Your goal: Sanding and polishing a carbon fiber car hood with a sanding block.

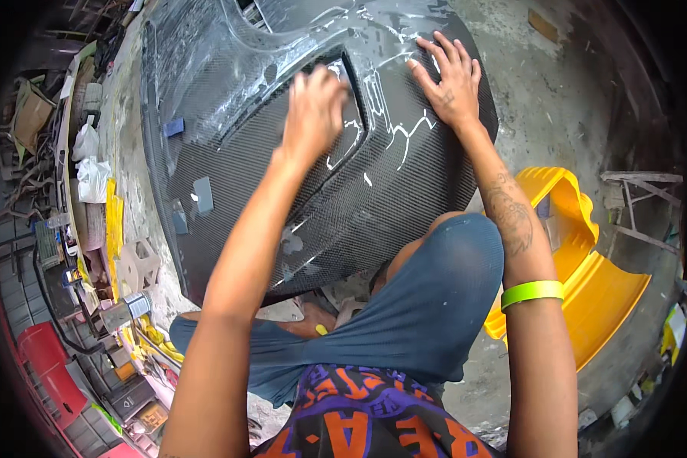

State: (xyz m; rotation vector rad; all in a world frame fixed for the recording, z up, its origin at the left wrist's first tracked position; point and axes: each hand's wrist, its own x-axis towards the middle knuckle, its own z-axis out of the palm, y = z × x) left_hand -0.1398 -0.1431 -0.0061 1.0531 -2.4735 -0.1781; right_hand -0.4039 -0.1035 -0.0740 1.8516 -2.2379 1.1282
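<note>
So you've got the big dark weave-patterned panel (389, 179) right in front of your knees, filling the upper middle of the view; your left hand (317, 107) is over the panel's recessed section, just inside the raised corner there, fingers bent and bunched, pretty blurred; can't tell if it's got hold of something, since the fingers hide whatever's under the palm; your right hand (452, 85) is spread on the far right part of the panel, fingers apart and laid out, pressing on the surface rather than gripping it; there's a lime wristband (533, 294) on that forearm, near the panel's right edge.

White lines (409, 137) run jagged across the panel between your two hands, more of them up toward its far edge; a small blue block (174, 127) sits on the panel's left side, with a grey piece (203, 195) nearer you on the panel and a bluish piece (179, 221) by its left edge; your blue shorts (443, 267) are at the panel's near edge, one knee right up close to it.

Off the panel's right side there's a curved yellow part (599, 305) on the floor, then a stand (643, 204) farther out; left of the panel you've got white bags (93, 179), a pale stool (137, 263) and a red part (51, 374), that last one well apart.
</note>
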